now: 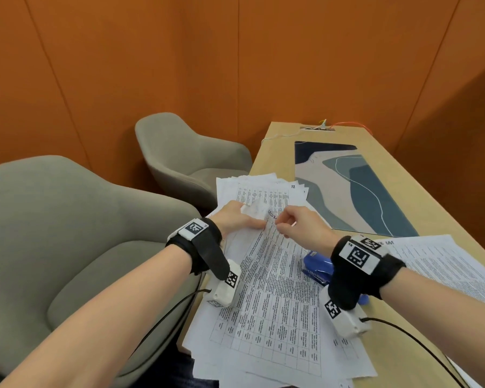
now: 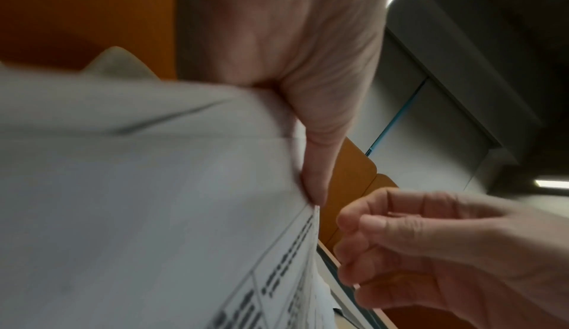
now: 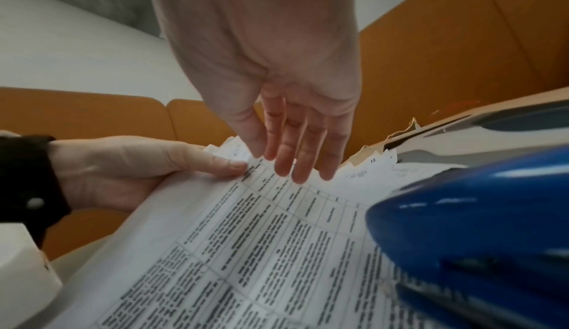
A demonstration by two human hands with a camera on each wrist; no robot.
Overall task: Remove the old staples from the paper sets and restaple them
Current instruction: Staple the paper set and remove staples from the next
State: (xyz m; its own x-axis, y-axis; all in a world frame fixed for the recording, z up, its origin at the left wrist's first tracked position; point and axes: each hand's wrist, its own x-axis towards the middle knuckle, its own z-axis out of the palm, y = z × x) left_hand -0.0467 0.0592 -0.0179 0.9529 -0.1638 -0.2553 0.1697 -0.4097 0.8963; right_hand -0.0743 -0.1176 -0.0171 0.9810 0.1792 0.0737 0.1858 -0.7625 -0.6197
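A paper set point(image 1: 275, 289) printed with tables lies on the table's near left edge, its top page folded back. My left hand point(image 1: 235, 217) grips its upper corner, the thumb point(image 3: 227, 164) pressing on the printed page point(image 3: 246, 237) and the fingers hidden behind the sheets point(image 2: 154, 212). My right hand point(image 1: 291, 222) meets that same corner from the right, thumb and forefinger pinching at the paper's edge, the other fingers point(image 2: 369, 237) curled. No staple is visible at this size. A blue stapler point(image 1: 317, 268) lies on the papers under my right wrist, large in the right wrist view point(image 3: 477, 224).
Fanned loose sheets point(image 1: 263, 189) lie beyond the held set; another printed stack point(image 1: 445, 270) sits at the right. A patterned desk mat point(image 1: 356, 186) covers the wooden table point(image 1: 403, 331) further back. Two grey chairs point(image 1: 67, 233) point(image 1: 185, 152) stand left. Cables trail from both wrists.
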